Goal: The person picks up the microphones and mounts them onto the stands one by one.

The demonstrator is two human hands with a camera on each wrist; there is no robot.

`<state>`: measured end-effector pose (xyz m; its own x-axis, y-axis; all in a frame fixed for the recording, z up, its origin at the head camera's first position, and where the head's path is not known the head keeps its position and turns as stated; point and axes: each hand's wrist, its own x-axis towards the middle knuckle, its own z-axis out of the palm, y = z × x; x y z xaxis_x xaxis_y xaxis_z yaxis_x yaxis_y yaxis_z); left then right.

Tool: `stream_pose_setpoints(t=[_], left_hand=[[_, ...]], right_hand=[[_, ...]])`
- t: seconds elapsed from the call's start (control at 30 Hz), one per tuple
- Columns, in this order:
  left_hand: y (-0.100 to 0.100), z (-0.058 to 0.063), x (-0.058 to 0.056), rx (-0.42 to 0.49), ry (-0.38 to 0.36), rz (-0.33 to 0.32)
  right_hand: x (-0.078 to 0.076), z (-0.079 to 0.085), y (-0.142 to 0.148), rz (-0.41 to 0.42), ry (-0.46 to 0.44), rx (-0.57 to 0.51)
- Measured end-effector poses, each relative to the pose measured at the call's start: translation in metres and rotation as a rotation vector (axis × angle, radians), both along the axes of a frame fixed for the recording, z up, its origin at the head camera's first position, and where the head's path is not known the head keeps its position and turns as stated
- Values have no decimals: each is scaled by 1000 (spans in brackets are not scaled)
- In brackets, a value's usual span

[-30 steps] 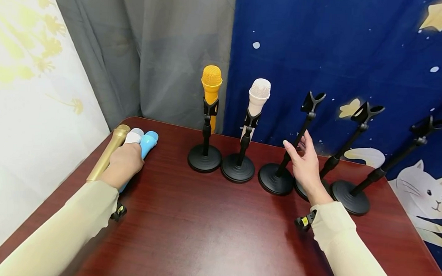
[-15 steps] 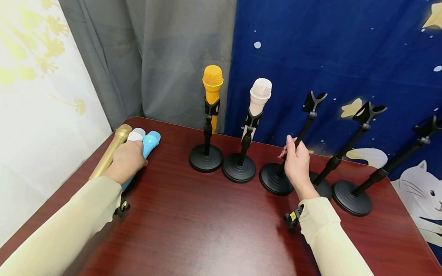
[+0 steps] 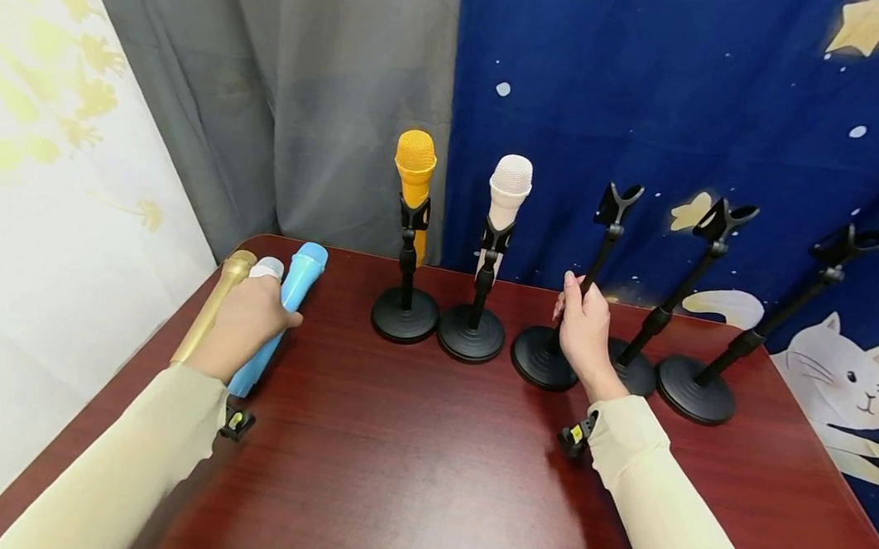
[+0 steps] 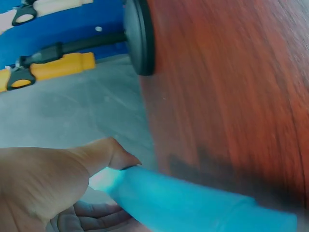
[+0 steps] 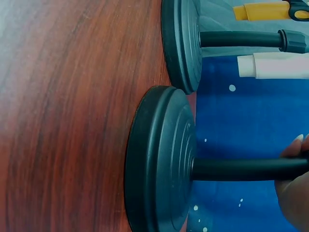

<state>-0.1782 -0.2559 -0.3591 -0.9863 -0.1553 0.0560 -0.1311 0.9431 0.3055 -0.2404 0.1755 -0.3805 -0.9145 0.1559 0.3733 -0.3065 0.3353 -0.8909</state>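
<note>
At the table's left, my left hand point(image 3: 246, 322) grips a blue microphone point(image 3: 301, 280), its mesh head pointing away from me. The left wrist view has the thumb lying over the blue body point(image 4: 178, 198) and the fingers under it. Beside that hand lie a white microphone point(image 3: 268, 267), mostly hidden by it, and a gold microphone point(image 3: 210, 308). My right hand point(image 3: 586, 328) is wrapped round the pole of the middle black microphone stand point(image 3: 543, 359), whose clip holder point(image 3: 616, 205) has no microphone. In the right wrist view the stand's round base point(image 5: 161, 164) sits flat on the table.
Left of the held stand, two stands carry a yellow microphone point(image 3: 415, 161) and a white microphone point(image 3: 510, 183) upright. To its right are two more stands, one base point(image 3: 632, 367) partly behind my hand, the other point(image 3: 696, 389) near the table's right edge. Curtains hang behind.
My right hand has closed round the middle stand's pole from an open pose beside it. The blue microphone has shifted up and slightly away from the white one in my left hand.
</note>
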Motion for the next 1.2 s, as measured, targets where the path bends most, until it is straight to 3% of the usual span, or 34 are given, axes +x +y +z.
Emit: stream_pose_setpoints(t=[0.23, 0.43, 0.67, 0.97, 1.2], left_hand=[[9, 6, 8, 31, 66, -49], [20, 12, 16, 160, 92, -95], [34, 17, 26, 347, 127, -193], [67, 34, 34, 495, 156, -259], [97, 44, 34, 626, 312, -304]], right_hand=[[16, 11, -5, 4, -22, -54], [39, 28, -12, 29, -2, -48], [52, 26, -14, 41, 9, -66], [68, 24, -21, 44, 15, -95], [81, 23, -31, 29, 56, -86]])
